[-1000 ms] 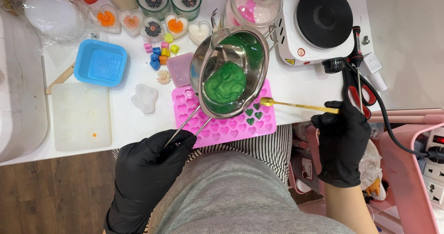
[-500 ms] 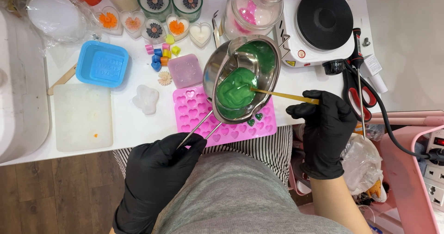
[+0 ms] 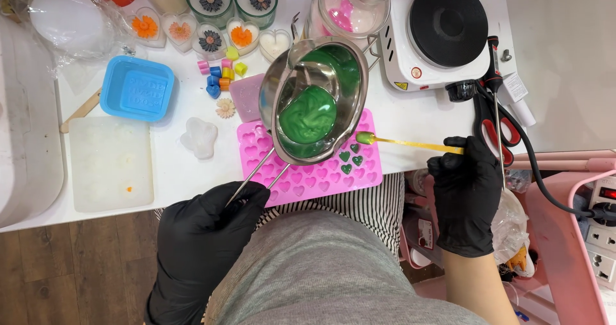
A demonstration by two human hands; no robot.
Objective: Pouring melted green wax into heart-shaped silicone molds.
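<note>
White surface [image 3: 410, 116] crowded with craft gear: hot plate [image 3: 443, 26] at the far right, blue square mould [image 3: 136, 87] to the left, small coloured cubes [image 3: 218, 75] and heart-shaped candles [image 3: 192, 33] behind. Steel pouring pot [image 3: 314, 97] held tilted above the pink heart mould [image 3: 314, 168], green melted wax [image 3: 308, 114] pooled toward its lower lip. Left hand [image 3: 205, 248], black-gloved, closed around the pot's long wire handle. Right hand [image 3: 465, 187], also gloved, pinching a yellow stick [image 3: 410, 144] whose green-coated tip sits just beside the pot's rim, over the mould. Only a few cavities filled green so far, near the mould's right middle.

Risks, judged from this: too steep a tilt likely to flood several hearts at once or run over the mould's edge onto the surface and striped apron [image 3: 378, 203] below. Long handle gripped at its far end, so a small wrist wobble probably swings the spout off target. Wax on the stick tip may drip outside the cavities. Black cord [image 3: 539, 177] and scissors [image 3: 504, 129] close by the right hand, easy to snag.
</note>
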